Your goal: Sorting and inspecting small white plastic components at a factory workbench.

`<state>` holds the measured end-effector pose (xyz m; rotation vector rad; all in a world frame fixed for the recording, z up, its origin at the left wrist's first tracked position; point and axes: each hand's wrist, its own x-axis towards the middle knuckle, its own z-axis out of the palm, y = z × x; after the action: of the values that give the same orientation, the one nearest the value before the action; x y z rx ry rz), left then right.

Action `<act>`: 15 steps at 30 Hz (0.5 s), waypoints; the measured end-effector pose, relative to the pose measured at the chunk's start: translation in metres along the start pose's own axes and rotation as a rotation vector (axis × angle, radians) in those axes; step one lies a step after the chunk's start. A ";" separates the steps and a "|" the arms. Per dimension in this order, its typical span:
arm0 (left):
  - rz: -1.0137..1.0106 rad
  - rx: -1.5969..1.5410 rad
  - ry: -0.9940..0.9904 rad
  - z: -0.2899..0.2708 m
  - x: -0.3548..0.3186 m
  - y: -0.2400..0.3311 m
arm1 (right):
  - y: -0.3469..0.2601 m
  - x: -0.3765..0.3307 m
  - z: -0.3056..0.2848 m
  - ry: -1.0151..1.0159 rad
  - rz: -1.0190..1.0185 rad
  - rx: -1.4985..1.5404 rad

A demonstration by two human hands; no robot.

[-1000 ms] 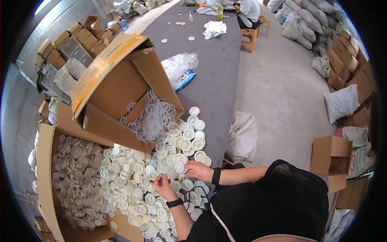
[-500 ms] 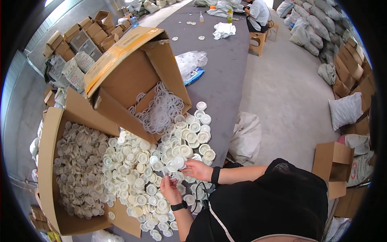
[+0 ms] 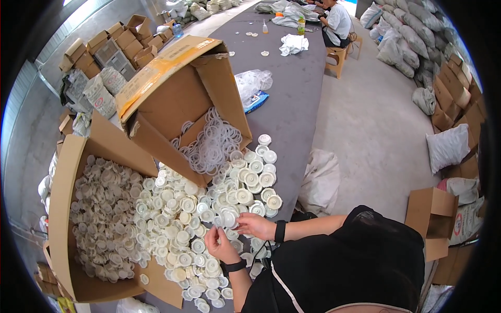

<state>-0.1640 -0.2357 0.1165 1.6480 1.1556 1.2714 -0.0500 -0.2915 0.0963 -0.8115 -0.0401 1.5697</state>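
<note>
My right hand (image 3: 257, 226) grips a round white plastic cap (image 3: 228, 217) by its edge, just above a heap of similar caps (image 3: 182, 235) on the table. Close to that cap is my left hand (image 3: 222, 247), its thumb and fingers pinched together; whatever is between them is too small to make out. Beyond my hands, a tilted cardboard box (image 3: 172, 94) opens toward me, with thin translucent rings (image 3: 216, 141) spilling at its mouth. On the left, another cardboard box (image 3: 61, 219) lies open, full of more white caps.
A clear plastic bag (image 3: 253, 83) and a white cloth (image 3: 294, 45) lie farther along the grey table (image 3: 292, 104). A person (image 3: 336, 23) sits at its far right side. Sacks (image 3: 404, 39) and an open carton (image 3: 432, 216) stand to the right.
My left hand has lifted slightly, its fingertips now close to the cap in my right hand. The view has shifted a little, showing more of the far end.
</note>
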 end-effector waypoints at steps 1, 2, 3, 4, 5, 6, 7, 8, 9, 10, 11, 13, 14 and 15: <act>-0.002 -0.001 0.003 0.000 -0.001 0.003 | 0.000 -0.001 0.001 0.007 0.003 -0.007; 0.129 0.105 -0.082 0.000 -0.002 0.007 | -0.001 -0.003 0.003 0.007 0.005 -0.009; 0.260 0.212 -0.166 0.000 -0.003 0.008 | -0.002 -0.005 0.005 0.001 -0.004 0.011; 0.260 0.212 -0.164 0.000 -0.005 0.008 | -0.002 -0.006 0.006 -0.004 -0.013 0.032; 0.255 0.233 -0.190 0.000 -0.007 0.007 | -0.002 -0.005 0.006 -0.006 -0.013 0.031; 0.250 0.254 -0.217 0.000 -0.009 0.006 | -0.002 -0.004 0.005 -0.020 -0.024 0.047; 0.251 0.255 -0.216 0.000 -0.010 0.007 | -0.001 -0.003 0.004 -0.035 -0.036 0.063; 0.252 0.254 -0.216 0.001 -0.011 0.008 | 0.000 -0.002 0.001 -0.036 -0.036 0.064; 0.253 0.252 -0.216 0.001 -0.012 0.008 | -0.001 -0.002 0.000 -0.079 -0.040 0.107; 0.255 0.252 -0.217 0.001 -0.012 0.009 | -0.001 -0.002 -0.001 -0.121 -0.045 0.151; 0.269 0.246 -0.218 0.002 -0.012 0.009 | 0.000 -0.003 -0.001 -0.121 -0.047 0.152; 0.283 0.241 -0.217 0.002 -0.012 0.008 | -0.004 -0.013 0.009 -0.042 -0.092 0.070; 0.310 0.196 -0.232 0.001 -0.011 0.005 | -0.003 -0.012 0.008 -0.043 -0.093 0.071; 0.337 0.151 -0.246 0.001 -0.011 0.003 | -0.003 -0.011 0.007 -0.038 -0.106 0.049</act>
<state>-0.1631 -0.2474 0.1153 2.1134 0.8659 1.1585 -0.0517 -0.2977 0.1080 -0.7304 -0.0708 1.4806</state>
